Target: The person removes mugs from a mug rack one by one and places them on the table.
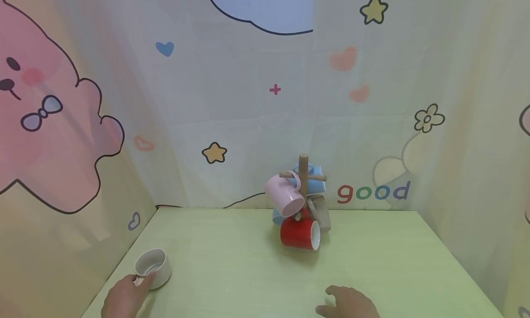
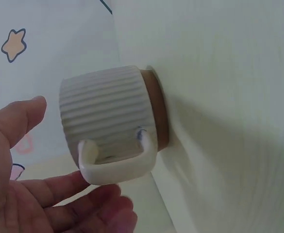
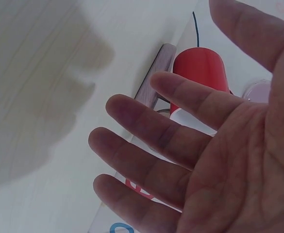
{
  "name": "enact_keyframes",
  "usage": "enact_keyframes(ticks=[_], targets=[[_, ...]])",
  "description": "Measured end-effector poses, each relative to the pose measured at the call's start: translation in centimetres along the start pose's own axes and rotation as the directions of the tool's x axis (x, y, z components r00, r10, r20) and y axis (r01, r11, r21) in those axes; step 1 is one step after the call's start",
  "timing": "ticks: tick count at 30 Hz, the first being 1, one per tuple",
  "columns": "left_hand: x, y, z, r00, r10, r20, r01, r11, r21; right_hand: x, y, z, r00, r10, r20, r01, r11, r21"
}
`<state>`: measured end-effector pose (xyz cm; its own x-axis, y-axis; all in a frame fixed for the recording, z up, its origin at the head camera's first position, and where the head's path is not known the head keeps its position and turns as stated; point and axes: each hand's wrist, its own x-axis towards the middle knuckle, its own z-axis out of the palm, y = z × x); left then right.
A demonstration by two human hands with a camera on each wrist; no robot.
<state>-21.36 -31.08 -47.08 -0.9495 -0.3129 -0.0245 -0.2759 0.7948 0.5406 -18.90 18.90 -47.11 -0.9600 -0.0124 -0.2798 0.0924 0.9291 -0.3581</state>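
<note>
A white ribbed mug (image 2: 108,107) with a brown base stands upright at the table's left side; the head view looks into the cup (image 1: 161,267). Beside its handle is my left hand (image 1: 126,296); in the left wrist view the thumb is apart from the cup and the fingers (image 2: 59,189) reach up to the handle, contact unclear. My right hand (image 1: 349,303) hovers at the front right with spread fingers, holding nothing. Nearest to it, a red mug (image 1: 300,234) hangs low on a wooden mug tree (image 1: 303,164).
Also on the tree hang a pink mug (image 1: 285,196), a blue mug (image 1: 316,184) and a grey-beige mug (image 1: 320,214); another light blue piece shows behind. The pale green table (image 1: 223,263) meets printed curtains (image 1: 248,101) at the back and sides.
</note>
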Motion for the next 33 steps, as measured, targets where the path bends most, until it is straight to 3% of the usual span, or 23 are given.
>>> enact_keyframes(ticks=[8, 16, 22, 27, 33], targets=[[-0.5, 1.7, 0.0, 0.993, 0.012, -0.117, -0.016, 0.999, -0.033, 0.2, 0.3, 0.1, 1.0, 0.001, 0.002, -0.001, 1.0, 0.002], [-0.5, 4.4, 0.0, 0.997, 0.023, -0.074, -0.025, 0.999, -0.025, 0.0, 0.4, 0.0, 1.0, -0.007, -0.009, 0.007, 1.0, -0.007], [-0.5, 6.3, 0.8, 0.991, 0.103, -0.081, -0.104, 0.994, -0.013, -0.1, 0.4, -0.2, 1.0, -0.005, -0.015, 0.005, 1.0, -0.003], [-0.7, 8.0, 1.6, 0.972, 0.203, -0.114, -0.198, 0.979, 0.051, -0.2, 0.5, -0.2, 1.0, -0.016, -0.026, 0.016, 1.0, -0.015], [-0.8, 10.2, 2.8, 0.956, 0.267, -0.126, -0.259, 0.963, 0.073, -0.2, 0.7, -0.2, 1.0, -0.018, -0.025, 0.018, 1.0, -0.02]])
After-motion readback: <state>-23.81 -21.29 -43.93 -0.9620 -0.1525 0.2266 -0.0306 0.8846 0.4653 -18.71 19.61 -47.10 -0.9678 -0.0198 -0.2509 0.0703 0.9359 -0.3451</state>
